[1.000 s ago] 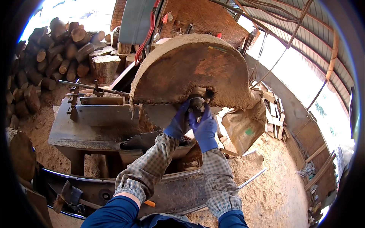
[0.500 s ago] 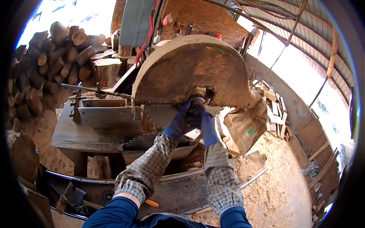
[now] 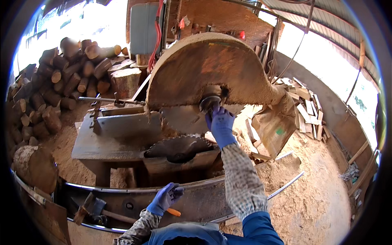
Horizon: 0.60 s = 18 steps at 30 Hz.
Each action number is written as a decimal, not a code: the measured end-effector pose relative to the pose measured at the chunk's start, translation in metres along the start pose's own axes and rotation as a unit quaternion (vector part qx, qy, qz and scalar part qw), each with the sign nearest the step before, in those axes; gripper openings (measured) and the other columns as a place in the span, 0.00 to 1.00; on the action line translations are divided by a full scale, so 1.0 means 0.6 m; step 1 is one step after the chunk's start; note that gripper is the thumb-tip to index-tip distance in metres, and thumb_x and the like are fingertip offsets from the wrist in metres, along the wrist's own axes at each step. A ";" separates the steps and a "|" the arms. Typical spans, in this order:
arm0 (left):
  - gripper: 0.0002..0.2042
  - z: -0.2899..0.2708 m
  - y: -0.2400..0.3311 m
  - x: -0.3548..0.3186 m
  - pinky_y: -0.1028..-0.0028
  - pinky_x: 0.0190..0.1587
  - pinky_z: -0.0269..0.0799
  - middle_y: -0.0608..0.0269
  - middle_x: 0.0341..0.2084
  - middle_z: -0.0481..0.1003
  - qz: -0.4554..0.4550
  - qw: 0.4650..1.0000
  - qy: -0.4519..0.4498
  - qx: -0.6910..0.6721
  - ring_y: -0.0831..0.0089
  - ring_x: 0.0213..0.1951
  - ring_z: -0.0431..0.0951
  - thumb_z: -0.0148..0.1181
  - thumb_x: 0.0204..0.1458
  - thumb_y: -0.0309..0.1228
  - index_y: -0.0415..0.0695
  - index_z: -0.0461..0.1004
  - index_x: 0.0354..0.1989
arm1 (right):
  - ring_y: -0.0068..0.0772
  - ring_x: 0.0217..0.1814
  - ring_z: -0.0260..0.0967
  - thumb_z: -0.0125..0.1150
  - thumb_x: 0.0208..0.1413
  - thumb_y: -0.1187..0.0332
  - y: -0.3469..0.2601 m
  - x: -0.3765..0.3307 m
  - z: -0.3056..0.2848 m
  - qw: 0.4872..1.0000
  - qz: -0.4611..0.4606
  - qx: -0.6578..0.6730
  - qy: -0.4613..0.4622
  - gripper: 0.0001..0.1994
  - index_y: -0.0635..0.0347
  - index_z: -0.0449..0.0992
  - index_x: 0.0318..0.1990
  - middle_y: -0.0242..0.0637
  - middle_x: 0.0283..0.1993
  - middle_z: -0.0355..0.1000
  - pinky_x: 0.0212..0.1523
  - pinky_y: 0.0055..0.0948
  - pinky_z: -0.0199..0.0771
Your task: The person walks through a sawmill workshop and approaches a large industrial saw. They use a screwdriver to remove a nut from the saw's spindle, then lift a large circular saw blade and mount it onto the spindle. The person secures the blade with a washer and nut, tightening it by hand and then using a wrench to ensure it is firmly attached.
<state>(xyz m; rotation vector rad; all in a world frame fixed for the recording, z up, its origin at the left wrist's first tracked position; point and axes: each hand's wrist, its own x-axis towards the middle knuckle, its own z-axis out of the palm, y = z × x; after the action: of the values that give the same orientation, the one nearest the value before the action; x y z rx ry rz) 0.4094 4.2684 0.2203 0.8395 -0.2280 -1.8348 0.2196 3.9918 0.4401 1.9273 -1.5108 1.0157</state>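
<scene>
My right hand (image 3: pixel 221 125), in a blue-purple glove, reaches up with its fingers closed round the lower edge of a round dark metal hub (image 3: pixel 209 103). This hub sits in a notch under a big half-round guard (image 3: pixel 204 73) caked with sawdust. My left hand (image 3: pixel 166 197), gloved alike, hangs low near my body with its fingers loosely bent and apart, and nothing shows in it. Close beside it lies an orange handle (image 3: pixel 174 212). A toothed circular saw blade (image 3: pixel 178 148) stands in the slot of the metal machine table (image 3: pixel 114 136), below the guard.
A curved metal trough (image 3: pixel 134 205) runs across the front, with a hatchet (image 3: pixel 97 206) at its left end. Logs (image 3: pixel 73 75) are piled at the far left, and split boards (image 3: pixel 306 108) at the right. Sawdust (image 3: pixel 310 183) covers the floor.
My left hand has come off the hub and dropped down to the left, near the orange handle. My right hand stays at the hub. The view has shifted a little, showing the saw blade more fully.
</scene>
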 end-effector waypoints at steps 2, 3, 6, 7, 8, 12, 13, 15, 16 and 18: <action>0.20 -0.002 -0.035 -0.016 0.56 0.59 0.71 0.56 0.45 0.80 -0.011 1.000 0.019 -0.017 0.59 0.51 0.79 0.58 0.62 0.46 0.43 0.74 0.54 | 0.52 0.34 0.79 0.62 0.58 0.45 0.043 0.003 0.053 0.997 0.022 0.019 -0.068 0.29 0.62 0.71 0.55 0.49 0.32 0.79 0.37 0.45 0.80; 0.20 0.006 -0.054 -0.017 0.57 0.59 0.72 0.56 0.44 0.81 -0.018 0.999 0.021 -0.027 0.59 0.50 0.79 0.57 0.63 0.46 0.44 0.74 0.54 | 0.53 0.33 0.79 0.64 0.56 0.43 0.086 -0.007 0.082 0.976 0.101 0.188 -0.043 0.29 0.63 0.75 0.49 0.50 0.32 0.79 0.36 0.44 0.80; 0.19 0.005 -0.051 -0.068 0.57 0.58 0.73 0.56 0.44 0.81 0.016 0.998 0.036 -0.043 0.59 0.50 0.80 0.56 0.63 0.45 0.43 0.74 0.54 | 0.51 0.33 0.80 0.57 0.57 0.37 0.056 0.002 0.067 0.924 0.142 0.321 -0.153 0.35 0.64 0.71 0.55 0.47 0.32 0.79 0.34 0.47 0.79; 0.19 -0.011 -0.051 -0.092 0.58 0.58 0.73 0.55 0.45 0.80 0.047 0.997 0.048 -0.045 0.60 0.51 0.80 0.55 0.64 0.44 0.43 0.74 0.54 | 0.50 0.33 0.81 0.56 0.57 0.36 0.015 -0.001 0.042 0.960 0.106 0.233 -0.113 0.36 0.65 0.71 0.55 0.47 0.31 0.79 0.33 0.47 0.79; 0.18 -0.029 -0.049 -0.119 0.58 0.58 0.73 0.55 0.45 0.80 0.074 0.994 0.075 -0.030 0.60 0.50 0.80 0.55 0.64 0.44 0.44 0.74 0.54 | 0.50 0.35 0.81 0.57 0.57 0.36 -0.017 -0.008 0.010 0.994 0.067 0.073 -0.050 0.34 0.63 0.75 0.50 0.46 0.33 0.79 0.34 0.47 0.79; 0.17 -0.064 -0.087 -0.146 0.60 0.57 0.73 0.59 0.44 0.81 0.079 0.991 0.102 -0.036 0.63 0.50 0.80 0.54 0.64 0.44 0.45 0.75 0.53 | 0.52 0.38 0.79 0.58 0.57 0.38 0.062 0.020 0.036 0.994 0.054 0.042 -0.081 0.29 0.59 0.77 0.46 0.47 0.39 0.79 0.37 0.48 0.79; 0.17 -0.071 -0.093 -0.164 0.60 0.57 0.73 0.59 0.44 0.81 0.082 0.989 0.112 -0.043 0.63 0.49 0.80 0.54 0.64 0.44 0.45 0.75 0.52 | 0.53 0.39 0.79 0.58 0.57 0.39 0.057 0.022 0.039 0.986 0.094 0.072 -0.114 0.28 0.58 0.77 0.46 0.47 0.40 0.79 0.37 0.49 0.79; 0.18 -0.083 -0.103 -0.187 0.59 0.57 0.73 0.60 0.43 0.81 0.065 0.985 0.141 -0.076 0.62 0.48 0.80 0.55 0.63 0.46 0.46 0.75 0.51 | 0.52 0.38 0.80 0.58 0.58 0.40 0.058 0.010 0.040 0.983 0.098 0.091 -0.127 0.28 0.58 0.78 0.45 0.48 0.39 0.80 0.39 0.47 0.80; 0.18 -0.083 -0.114 -0.196 0.59 0.57 0.73 0.60 0.42 0.80 0.059 0.984 0.149 -0.084 0.61 0.47 0.80 0.56 0.63 0.46 0.46 0.75 0.51 | 0.51 0.38 0.80 0.58 0.59 0.40 0.065 0.003 0.038 0.981 0.102 0.098 -0.133 0.27 0.59 0.78 0.45 0.48 0.38 0.80 0.39 0.47 0.80; 0.18 -0.084 -0.118 -0.221 0.58 0.57 0.73 0.60 0.42 0.80 0.059 0.979 0.169 -0.097 0.60 0.47 0.80 0.57 0.62 0.46 0.46 0.74 0.51 | 0.49 0.38 0.81 0.57 0.60 0.41 0.054 0.000 0.021 0.976 0.110 0.125 -0.141 0.27 0.60 0.78 0.44 0.48 0.37 0.80 0.40 0.45 0.80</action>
<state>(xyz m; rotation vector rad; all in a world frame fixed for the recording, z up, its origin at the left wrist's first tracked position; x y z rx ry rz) 0.4151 4.4260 0.2050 0.9620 0.1138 -1.5470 0.1919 3.9733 0.4303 2.1893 -1.8642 1.1061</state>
